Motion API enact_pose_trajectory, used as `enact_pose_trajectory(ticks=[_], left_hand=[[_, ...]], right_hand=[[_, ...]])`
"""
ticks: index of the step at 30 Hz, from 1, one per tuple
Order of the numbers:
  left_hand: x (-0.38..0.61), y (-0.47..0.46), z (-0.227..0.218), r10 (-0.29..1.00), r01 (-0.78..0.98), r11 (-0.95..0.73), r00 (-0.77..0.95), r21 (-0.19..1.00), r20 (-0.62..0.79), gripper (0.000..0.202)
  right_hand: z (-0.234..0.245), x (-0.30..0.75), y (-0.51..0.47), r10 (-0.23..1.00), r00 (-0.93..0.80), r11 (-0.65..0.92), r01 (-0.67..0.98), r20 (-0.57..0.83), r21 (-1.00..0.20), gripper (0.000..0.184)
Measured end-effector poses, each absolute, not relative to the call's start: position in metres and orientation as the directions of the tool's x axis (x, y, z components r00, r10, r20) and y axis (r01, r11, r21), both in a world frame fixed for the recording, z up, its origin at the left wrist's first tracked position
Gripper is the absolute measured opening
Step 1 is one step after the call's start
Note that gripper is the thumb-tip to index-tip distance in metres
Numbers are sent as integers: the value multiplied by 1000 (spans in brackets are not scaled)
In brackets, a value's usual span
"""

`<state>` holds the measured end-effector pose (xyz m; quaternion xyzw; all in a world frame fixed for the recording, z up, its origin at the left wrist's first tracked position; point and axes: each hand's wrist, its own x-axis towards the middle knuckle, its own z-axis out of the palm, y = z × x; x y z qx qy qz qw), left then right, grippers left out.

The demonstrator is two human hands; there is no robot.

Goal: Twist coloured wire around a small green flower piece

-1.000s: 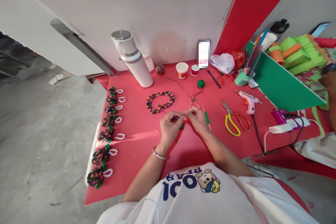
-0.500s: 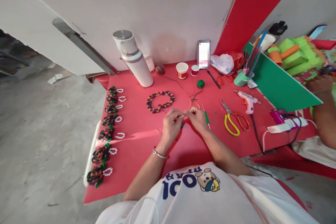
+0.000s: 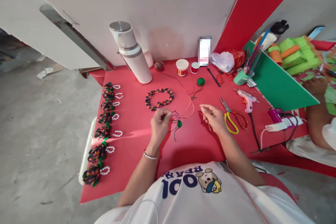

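being pinched between closed fingertips of the left hand [image 3: 159, 124], thin yarn [image 3: 193, 106] is being held just nearside of the braided loop [image 3: 164, 104]. well right of that loop, the hook [image 3: 209, 127], earlier lying free, is being gripped by the right hand [image 3: 214, 119]; whether it is being lifted cannot be told. the hands, earlier meeting, are being kept apart.

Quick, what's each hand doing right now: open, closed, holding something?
Left hand: closed, fingertips pinched, apparently on thin yarn.
Right hand: closed on a slim tool, its middle hidden by the fingers.
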<state>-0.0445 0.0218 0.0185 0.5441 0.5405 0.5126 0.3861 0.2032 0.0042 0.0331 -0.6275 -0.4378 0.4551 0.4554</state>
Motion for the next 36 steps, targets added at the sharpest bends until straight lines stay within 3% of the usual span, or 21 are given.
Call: enact_pose_trajectory(ticks=[2, 5, 8, 11, 13, 18, 20, 23, 26, 32, 36], left_hand=[[-46, 22, 20, 983, 192, -122, -112, 974, 146, 16], [-46, 22, 24, 982, 194, -128, -109, 973, 151, 15], [-45, 22, 25, 982, 183, -123, -121, 975, 146, 15], [-44, 23, 23, 983, 110, -78, -157, 991, 95, 19], [-44, 23, 22, 985, 37, -48, -162, 998, 53, 22], [-41, 20, 28, 999, -148, -39, -22, 988, 36, 36], [-39, 17, 33, 994, -238, 18, 112, 971, 9, 40], [-35, 12, 40, 923, -338, 208, 379, 918, -69, 45], [-33, 9, 42, 854, -402, 322, 514, 857, -79, 49], [-34, 8, 39, 759, -394, 481, 634, 783, -148, 49], [-31, 8, 38, 809, -423, 467, 559, 777, -181, 49]], right_hand=[[30, 209, 7, 971, 238, -93, 286, -23, -954, 39], [25, 203, 12, 986, 67, 97, 503, 151, -859, 22], [19, 188, 18, 976, -169, 215, 664, 136, -716, 12], [14, 177, 24, 961, -267, 261, 773, 76, -578, 4], [14, 174, 26, 959, -279, 261, 780, 58, -569, 11], [39, 174, 20, 941, -328, 130, 576, -83, -807, 20], [56, 173, 18, 930, -363, 155, 521, -54, -839, 19], [81, 172, 18, 911, -413, 215, 491, -8, -844, 18], [95, 174, 20, 901, -433, 220, 503, -23, -836, 18], [91, 178, 19, 927, -374, 238, 556, 17, -796, 17], [87, 179, 15, 927, -362, 308, 589, 97, -747, 17]])
